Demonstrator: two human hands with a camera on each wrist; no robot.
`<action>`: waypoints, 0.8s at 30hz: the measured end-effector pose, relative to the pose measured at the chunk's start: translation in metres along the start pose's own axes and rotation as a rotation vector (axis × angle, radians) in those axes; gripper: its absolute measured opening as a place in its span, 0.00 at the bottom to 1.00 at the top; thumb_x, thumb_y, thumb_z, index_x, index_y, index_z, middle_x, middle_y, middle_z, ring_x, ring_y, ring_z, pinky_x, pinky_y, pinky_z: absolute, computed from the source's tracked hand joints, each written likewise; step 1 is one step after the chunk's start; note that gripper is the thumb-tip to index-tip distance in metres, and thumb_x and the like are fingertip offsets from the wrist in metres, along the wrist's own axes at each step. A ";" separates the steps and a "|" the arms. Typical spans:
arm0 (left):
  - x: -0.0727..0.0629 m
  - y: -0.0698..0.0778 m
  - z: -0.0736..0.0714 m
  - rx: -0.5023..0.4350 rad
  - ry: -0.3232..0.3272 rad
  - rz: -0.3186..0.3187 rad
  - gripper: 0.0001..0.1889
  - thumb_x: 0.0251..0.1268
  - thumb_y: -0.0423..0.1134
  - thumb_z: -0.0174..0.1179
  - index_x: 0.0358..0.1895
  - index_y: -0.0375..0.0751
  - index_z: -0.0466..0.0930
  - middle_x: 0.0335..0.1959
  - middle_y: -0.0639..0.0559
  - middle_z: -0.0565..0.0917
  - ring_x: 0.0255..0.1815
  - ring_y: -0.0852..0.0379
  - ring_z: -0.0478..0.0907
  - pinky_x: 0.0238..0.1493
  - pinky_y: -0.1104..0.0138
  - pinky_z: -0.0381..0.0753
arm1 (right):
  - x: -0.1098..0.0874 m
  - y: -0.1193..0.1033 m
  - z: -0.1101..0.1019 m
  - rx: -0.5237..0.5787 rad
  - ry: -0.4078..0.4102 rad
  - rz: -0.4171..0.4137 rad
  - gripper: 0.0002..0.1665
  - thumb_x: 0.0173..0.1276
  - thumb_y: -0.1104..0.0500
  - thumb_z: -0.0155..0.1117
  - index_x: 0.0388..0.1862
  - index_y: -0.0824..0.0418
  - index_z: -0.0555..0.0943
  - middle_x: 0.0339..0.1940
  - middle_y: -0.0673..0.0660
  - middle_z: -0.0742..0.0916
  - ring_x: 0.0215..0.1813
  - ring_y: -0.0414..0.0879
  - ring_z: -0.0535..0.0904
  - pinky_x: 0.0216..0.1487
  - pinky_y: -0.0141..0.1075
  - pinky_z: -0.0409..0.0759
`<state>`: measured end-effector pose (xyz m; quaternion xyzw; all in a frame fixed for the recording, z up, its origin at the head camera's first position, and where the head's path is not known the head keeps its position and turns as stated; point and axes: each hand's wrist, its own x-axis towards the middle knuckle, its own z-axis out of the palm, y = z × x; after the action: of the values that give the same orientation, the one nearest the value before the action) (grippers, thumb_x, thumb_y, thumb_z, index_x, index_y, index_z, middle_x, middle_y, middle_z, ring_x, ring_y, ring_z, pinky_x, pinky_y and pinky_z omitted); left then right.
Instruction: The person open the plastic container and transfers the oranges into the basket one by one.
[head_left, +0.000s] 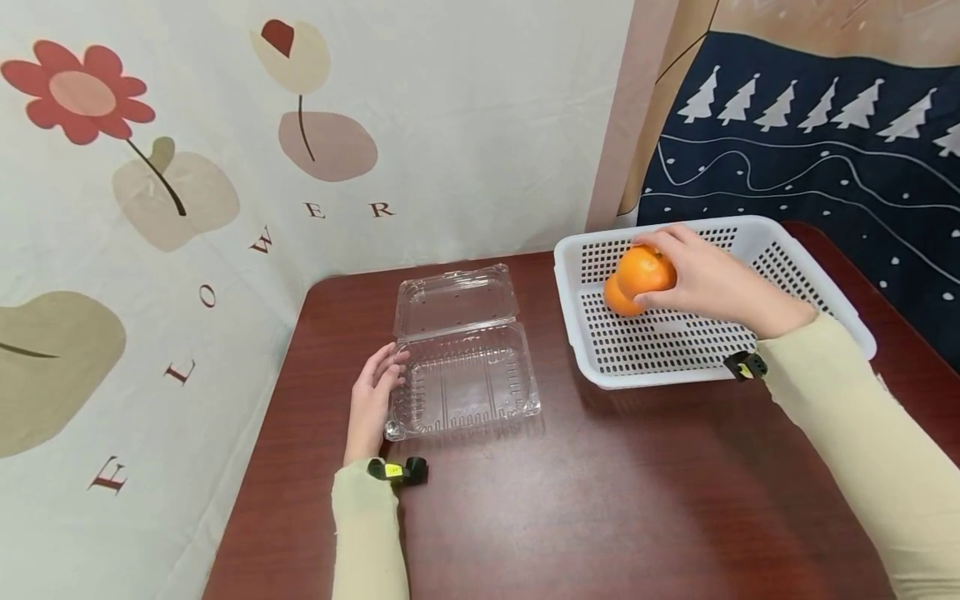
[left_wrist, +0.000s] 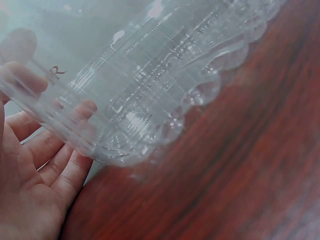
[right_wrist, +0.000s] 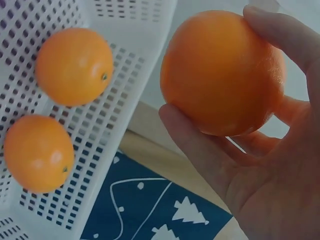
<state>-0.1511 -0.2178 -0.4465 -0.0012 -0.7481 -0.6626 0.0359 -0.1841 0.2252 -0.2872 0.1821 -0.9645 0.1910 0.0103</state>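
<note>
A clear plastic clamshell box [head_left: 465,379] lies on the table with its lid [head_left: 456,302] folded back. My left hand [head_left: 375,392] rests at the box's left side, fingers loosely bent and touching its edge. In the left wrist view, the fingers [left_wrist: 47,145] show partly through the clear plastic. My right hand [head_left: 701,279] grips an orange [head_left: 647,269] over the white basket, thumb and fingers spread round the fruit. Just behind it, another orange [head_left: 621,298] sits in the basket. The right wrist view shows two oranges in the basket, one [right_wrist: 75,66] above the other [right_wrist: 39,153].
The white perforated plastic basket [head_left: 592,367] stands at the table's back right. Dark red wood [head_left: 525,517] forms the tabletop. A flower-print cloth [head_left: 465,125] hangs behind and to the left; a dark blue cloth with white trees [head_left: 795,158] hangs at the right.
</note>
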 end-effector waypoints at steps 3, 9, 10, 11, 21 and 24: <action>0.000 0.000 0.000 0.003 0.002 0.003 0.21 0.67 0.39 0.47 0.63 0.45 0.62 0.55 0.44 0.73 0.54 0.46 0.70 0.54 0.56 0.67 | 0.002 0.005 -0.001 -0.009 -0.017 0.019 0.45 0.50 0.39 0.65 0.64 0.53 0.63 0.57 0.61 0.66 0.46 0.55 0.69 0.45 0.50 0.74; 0.000 0.000 0.001 0.001 0.005 0.005 0.21 0.67 0.38 0.47 0.63 0.44 0.63 0.55 0.44 0.73 0.54 0.45 0.70 0.54 0.56 0.67 | 0.003 0.015 -0.002 -0.004 -0.073 0.064 0.43 0.50 0.41 0.65 0.63 0.53 0.64 0.56 0.61 0.65 0.46 0.56 0.69 0.45 0.51 0.72; -0.001 0.000 0.001 0.001 0.005 0.004 0.21 0.67 0.38 0.47 0.63 0.44 0.63 0.55 0.44 0.73 0.54 0.46 0.70 0.54 0.56 0.67 | 0.004 0.016 -0.002 -0.005 -0.083 0.071 0.43 0.50 0.40 0.65 0.63 0.53 0.64 0.56 0.62 0.65 0.46 0.56 0.69 0.45 0.52 0.72; -0.001 0.000 0.002 0.002 0.004 0.003 0.21 0.67 0.38 0.47 0.63 0.44 0.62 0.56 0.44 0.73 0.54 0.45 0.70 0.54 0.56 0.67 | 0.004 0.017 -0.002 -0.006 -0.089 0.076 0.42 0.49 0.41 0.66 0.62 0.54 0.65 0.56 0.62 0.65 0.46 0.56 0.69 0.45 0.52 0.72; -0.001 0.000 0.001 0.007 0.002 -0.009 0.21 0.67 0.40 0.48 0.63 0.45 0.62 0.55 0.46 0.74 0.54 0.47 0.70 0.55 0.56 0.67 | 0.008 0.024 0.001 -0.005 -0.137 0.059 0.38 0.49 0.48 0.69 0.58 0.54 0.65 0.54 0.60 0.65 0.44 0.55 0.70 0.44 0.50 0.73; -0.001 -0.001 0.001 0.011 0.005 -0.006 0.21 0.67 0.39 0.48 0.63 0.46 0.63 0.55 0.46 0.74 0.53 0.46 0.70 0.54 0.58 0.68 | 0.009 0.027 0.002 -0.005 -0.173 0.069 0.38 0.49 0.49 0.69 0.58 0.53 0.64 0.54 0.60 0.65 0.45 0.55 0.70 0.43 0.50 0.73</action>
<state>-0.1501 -0.2164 -0.4476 0.0030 -0.7516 -0.6586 0.0357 -0.2015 0.2443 -0.2979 0.1646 -0.9680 0.1722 -0.0789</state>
